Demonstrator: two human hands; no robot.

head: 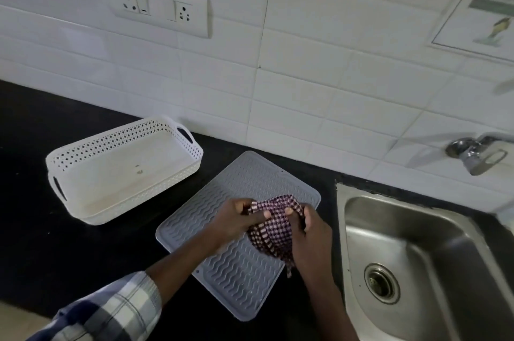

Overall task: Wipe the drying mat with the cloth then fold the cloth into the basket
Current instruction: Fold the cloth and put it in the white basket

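Two hands grip one cloth (274, 225): the left hand (236, 219) pinches its upper left edge between thumb and fingers, the right hand (308, 232) is closed on its right side, thumb on top. The checked cloth hangs bunched between them, above the mat (222, 229). The grey ribbed mat lies flat on a black counter (55, 251). Left of it, apart, sits the white basket (122, 171), nothing in it. A steel sink (417, 257) is on the right, white wall tiles (306, 85) behind. Both forearms reach in from below, the left in a plaid sleeve (111, 310).
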